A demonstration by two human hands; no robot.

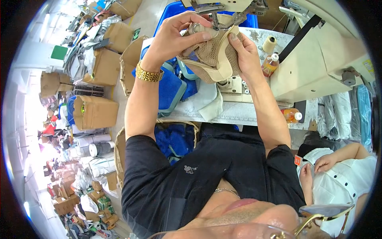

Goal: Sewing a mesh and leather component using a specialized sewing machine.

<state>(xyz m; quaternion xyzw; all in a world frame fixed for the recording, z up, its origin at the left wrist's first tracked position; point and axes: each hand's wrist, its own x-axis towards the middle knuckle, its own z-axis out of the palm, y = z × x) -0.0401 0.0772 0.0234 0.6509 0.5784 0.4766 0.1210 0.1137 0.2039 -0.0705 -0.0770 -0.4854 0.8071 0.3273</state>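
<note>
A tan mesh pouch (199, 59) with cream binding (225, 67) is held up at the head of a sewing machine (227, 6). My left hand (183, 34) grips its upper left part, thumb in front and fingers bent behind. A silvery round piece (195, 28) shows between that thumb and the fingers; I cannot tell if it is a ring or part of the pouch. My right hand (246, 53) pinches the right edge, thumb on the cream binding and fingers hidden behind the mesh. The machine's needle area lies just above the pouch, partly covered by it.
Blue pieces with grey trim (171, 89) lie left on the worktable (238, 113). A thread cone (269, 44) and two drink bottles (270, 63) stand right. Below is a box of blue pieces (175, 139). A person in white (338, 171) sits right; cartons (95, 111) crowd the left.
</note>
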